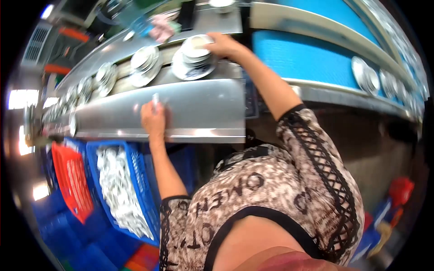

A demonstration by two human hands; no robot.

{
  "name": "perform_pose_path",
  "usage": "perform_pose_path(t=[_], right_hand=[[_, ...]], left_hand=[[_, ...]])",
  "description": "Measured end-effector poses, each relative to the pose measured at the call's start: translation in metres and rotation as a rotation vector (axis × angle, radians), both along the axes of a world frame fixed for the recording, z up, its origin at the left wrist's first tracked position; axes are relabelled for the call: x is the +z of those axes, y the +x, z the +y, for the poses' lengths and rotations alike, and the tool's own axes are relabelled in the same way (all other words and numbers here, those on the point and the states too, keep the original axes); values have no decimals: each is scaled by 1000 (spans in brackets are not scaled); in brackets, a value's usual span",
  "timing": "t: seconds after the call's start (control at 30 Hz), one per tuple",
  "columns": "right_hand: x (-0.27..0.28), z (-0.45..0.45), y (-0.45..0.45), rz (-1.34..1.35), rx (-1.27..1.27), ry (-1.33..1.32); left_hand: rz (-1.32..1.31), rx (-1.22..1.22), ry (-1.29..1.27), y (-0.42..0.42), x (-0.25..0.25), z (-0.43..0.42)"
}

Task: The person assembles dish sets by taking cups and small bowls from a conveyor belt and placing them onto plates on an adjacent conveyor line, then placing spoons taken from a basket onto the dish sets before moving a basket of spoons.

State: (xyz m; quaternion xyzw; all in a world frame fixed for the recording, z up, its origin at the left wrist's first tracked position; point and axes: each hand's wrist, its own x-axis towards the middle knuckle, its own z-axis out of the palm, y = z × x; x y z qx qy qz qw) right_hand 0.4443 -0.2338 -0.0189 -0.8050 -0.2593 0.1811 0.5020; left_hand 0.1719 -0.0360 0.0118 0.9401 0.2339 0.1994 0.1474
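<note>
At the near end of the conveyor line, a white plate [180, 72] carries a small stack of white dishes. My right hand [222, 45] reaches over from the right, its fingers closed at the rim of the top small bowl [198, 44]. Over the stainless steel ledge [203, 106], my left hand [153, 119] is closed around a small white piece [156, 98] that pokes up between the fingers. Most of that piece is hidden, so its kind is unclear. Just left of the nearest stack stands another plate with stacked dishes [144, 63].
Further dish stacks [106, 77] run along the line to the far left. Below the ledge are a blue crate [131, 180] full of white pieces and a red basket [70, 180]. A blue belt [307, 58] lies to the right, with more dishes [364, 76]. A pink cloth [162, 28] lies behind.
</note>
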Motion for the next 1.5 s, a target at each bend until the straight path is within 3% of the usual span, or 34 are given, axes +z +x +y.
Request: perform_pose_path(t=[0.07, 0.13, 0.2, 0.23, 0.27, 0.3, 0.33, 0.37, 0.43, 0.5, 0.53, 0.6, 0.67, 0.73, 0.8, 0.93, 1.0, 1.1, 1.2, 1.3, 1.33, 1.4, 1.5], right_hand=[[17, -31, -5, -287, -55, 35], [54, -98, -2, -336, -228, -94], [65, -195, 8, -532, -540, 70], [83, -248, 8, -467, -728, -75], [82, -316, 19, -737, -820, -333], [93, -373, 17, -778, -934, -575], [74, -453, 34, -1065, -1004, -762], [71, -500, 28, -903, -1094, -680], [36, -623, 49, -523, -1104, -1136], [38, -646, 42, -60, -774, -867], [38, -642, 47, 216, -818, -789], [32, -614, 43, 138, -816, -539], [41, -595, 48, 223, -746, -552], [39, -582, 34, 293, -715, -179], [54, -533, 23, 334, -405, 11], [79, -386, 0, 439, -476, -142], [67, -341, 1, 344, -301, -136], [59, -273, 20, 252, -36, -74], [61, -181, 14, 266, 95, -17], [49, -103, 13, 370, 118, 5], [43, -81, 12, 376, 143, 11], [22, -74, 21, 301, 128, 10], [23, -57, 23, 238, 103, 26]], left_hand=[[-46, -31, 52, -3, -10, 8], [-98, -56, -46, -4, 2, 1], [-137, -61, -78, -4, 9, -4], [-111, -56, -221, -1, 11, -5], [-85, -32, -360, 6, 12, -6], [-62, 12, -497, 11, 11, -5], [-97, 26, -567, 21, 8, -6], [-241, -19, -657, 36, 6, -13], [-202, -27, -755, 68, 21, -26], [-360, -11, -975, 100, 11, -30], [-336, 30, -896, 115, 0, -24], [-334, 111, -1185, 118, 9, -27], [-296, 186, -1016, 100, 21, -24], [-337, 203, -592, 66, 20, -6], [-390, 233, -292, 17, 19, 22], [-329, 444, 68, -101, 29, 77], [-173, 525, 200, -167, 26, 110], [95, 691, 79, -239, 26, 143], [218, 678, -83, -236, 21, 169], [263, 774, 42, -219, -15, 211], [292, 816, -146, -212, -13, 222], [334, 782, -50, -193, -15, 223], [452, 707, -129, -209, -35, 263]])
